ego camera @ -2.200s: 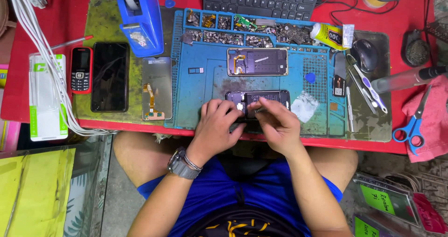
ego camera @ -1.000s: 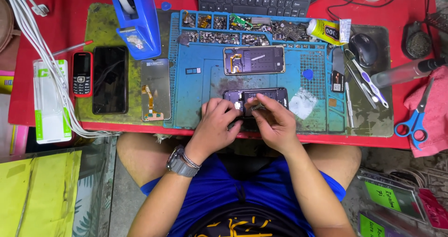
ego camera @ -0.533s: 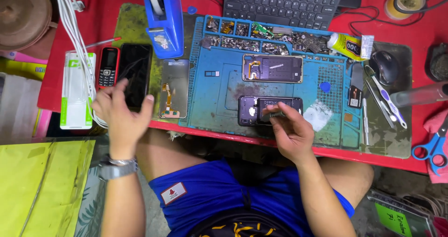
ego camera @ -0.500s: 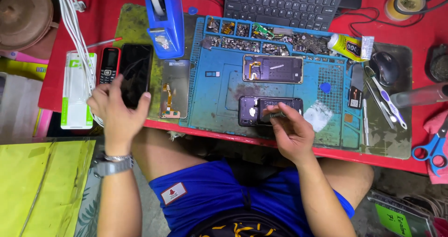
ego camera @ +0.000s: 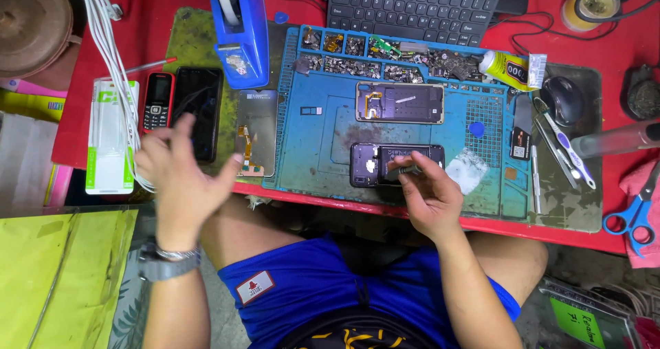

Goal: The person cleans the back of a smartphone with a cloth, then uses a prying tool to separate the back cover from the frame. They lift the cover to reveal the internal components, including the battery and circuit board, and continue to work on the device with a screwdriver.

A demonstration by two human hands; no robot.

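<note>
Nearest to us, in the lower middle of the frame, our blue shorts [ego camera: 344,287] fill the lap below the red counter [ego camera: 137,39]. Our left hand [ego camera: 182,177] hangs in the lower left, blurred, its grip wide with fingers spread and nothing in it, just in front of the counter's edge and near the black smartphone [ego camera: 201,108]. Our right hand [ego camera: 430,191] sits right of centre; its grip is narrow, pinched on thin tweezers [ego camera: 405,170] whose tip rests on the opened phone [ego camera: 395,163].

That opened phone lies flat on the blue work mat [ego camera: 323,129], at the mat's lower middle, with a white wipe [ego camera: 467,171] just beside it on the right. Left of the mat lie a display panel with ribbon cable [ego camera: 256,132], the black smartphone and a small red keypad phone [ego camera: 158,101].

Further up the mat rests a second phone frame [ego camera: 400,103], then compartments of small parts [ego camera: 385,53]. In the top of the frame stand a blue tape dispenser [ego camera: 240,39], a keyboard [ego camera: 412,5] and a yellow glue tube [ego camera: 505,67].
</note>
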